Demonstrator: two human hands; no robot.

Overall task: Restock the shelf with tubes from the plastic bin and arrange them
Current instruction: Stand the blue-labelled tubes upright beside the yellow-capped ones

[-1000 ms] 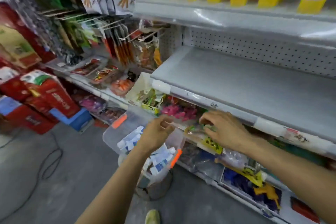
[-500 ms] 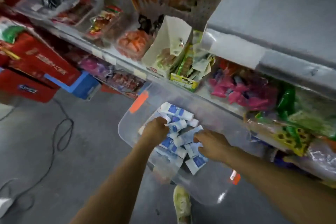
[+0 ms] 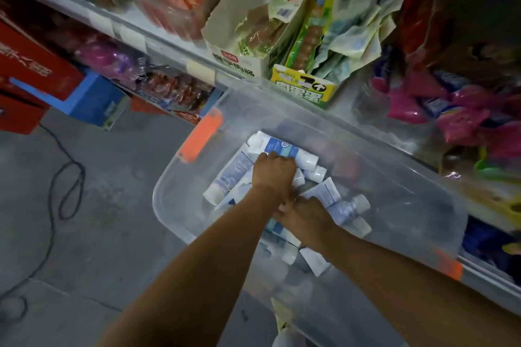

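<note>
Inside plastic bin (image 3: 169, 207), topmost tube (image 3: 280, 148) flat, cap toward right.

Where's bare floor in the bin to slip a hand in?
Free: between the tubes and the right-end orange latch; also along the bin wall at left. Crowded: mid-bin, where left hand and right hand meet.

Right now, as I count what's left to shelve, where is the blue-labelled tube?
Head view, centre: the blue-labelled tube lies at the pile's far end in the clear plastic bin, just beyond the left hand, right of the orange latch.
</note>
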